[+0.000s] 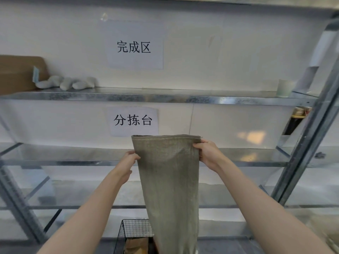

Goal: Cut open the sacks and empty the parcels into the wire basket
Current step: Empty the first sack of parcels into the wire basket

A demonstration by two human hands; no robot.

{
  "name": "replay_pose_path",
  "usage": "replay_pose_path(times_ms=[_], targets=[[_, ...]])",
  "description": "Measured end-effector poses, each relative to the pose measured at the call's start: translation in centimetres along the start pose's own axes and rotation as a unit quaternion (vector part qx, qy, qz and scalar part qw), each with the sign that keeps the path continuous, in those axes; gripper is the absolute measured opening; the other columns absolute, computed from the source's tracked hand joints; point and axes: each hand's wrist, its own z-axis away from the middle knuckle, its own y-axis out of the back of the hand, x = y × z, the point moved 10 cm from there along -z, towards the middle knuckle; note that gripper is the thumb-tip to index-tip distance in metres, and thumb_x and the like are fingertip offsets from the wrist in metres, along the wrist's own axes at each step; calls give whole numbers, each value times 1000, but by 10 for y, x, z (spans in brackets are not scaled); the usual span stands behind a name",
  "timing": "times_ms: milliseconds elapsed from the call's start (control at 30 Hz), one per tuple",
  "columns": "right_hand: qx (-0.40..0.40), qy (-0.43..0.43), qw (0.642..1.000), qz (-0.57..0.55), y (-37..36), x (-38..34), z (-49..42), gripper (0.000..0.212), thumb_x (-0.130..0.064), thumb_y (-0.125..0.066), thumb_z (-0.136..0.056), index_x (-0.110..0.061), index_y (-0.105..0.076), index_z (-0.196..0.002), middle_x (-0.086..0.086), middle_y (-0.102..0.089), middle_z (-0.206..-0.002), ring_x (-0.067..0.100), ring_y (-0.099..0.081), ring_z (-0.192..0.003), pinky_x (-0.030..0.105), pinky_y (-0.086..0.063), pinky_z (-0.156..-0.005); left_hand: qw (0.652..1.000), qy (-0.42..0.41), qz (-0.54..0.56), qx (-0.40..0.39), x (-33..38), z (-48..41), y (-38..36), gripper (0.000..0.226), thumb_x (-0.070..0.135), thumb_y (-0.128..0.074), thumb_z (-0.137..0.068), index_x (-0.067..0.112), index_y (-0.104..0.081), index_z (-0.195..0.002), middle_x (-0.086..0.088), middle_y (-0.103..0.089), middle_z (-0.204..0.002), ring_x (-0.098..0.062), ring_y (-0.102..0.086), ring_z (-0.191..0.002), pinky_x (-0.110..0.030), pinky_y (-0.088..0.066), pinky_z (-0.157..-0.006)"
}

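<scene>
Grey-green woven sack hanging lengthwise above a black wire basket.
Its stitched seam is sitting at the top; its lower end is reaching down to the basket's right side, where brown parcels are lying inside.

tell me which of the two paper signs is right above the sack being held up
The lower sign, reading 分拣台: its bottom edge meets the top of the sack. The upper sign, 完成区, hangs above the higher shelf.
</scene>
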Motion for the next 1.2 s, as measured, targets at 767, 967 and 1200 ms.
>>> replay_pose_path(times_ms=[767, 967, 1200], targets=[[96, -71, 990, 71, 39, 46, -8, 13, 1, -53, -89, -10, -49, -94, 8, -53, -79, 18, -51, -64, 30, -46, -58, 959, -108, -254, 63, 58, -4, 10, 18, 19, -51, -93, 6, -55, -81, -13, -60, -81, -28, -58, -77, -40, -52, -73], [86, -35, 991, 96, 28, 36, -13, 21, 6, -45, -90, -11, -53, -81, 6, -49, -69, 17, -44, -60, 30, -42, -57, 958, -87, -253, 108, 51, -8, 28, 30, 16, -63, -85, 13, -40, -66, -10, -42, -66, -23, -47, -68, -36, -46, -64], [-1, -23, 957, 288, 11, 35, -17, 52, 10, -44, -83, -4, -50, -132, 4, -49, -114, 19, -47, -108, 31, -44, -92, 956, -107, -274, 6, 62, 1, 2, 18, 4, -49, -92, 8, -63, -102, -7, -57, -105, -17, -51, -93, -28, -40, -83]])
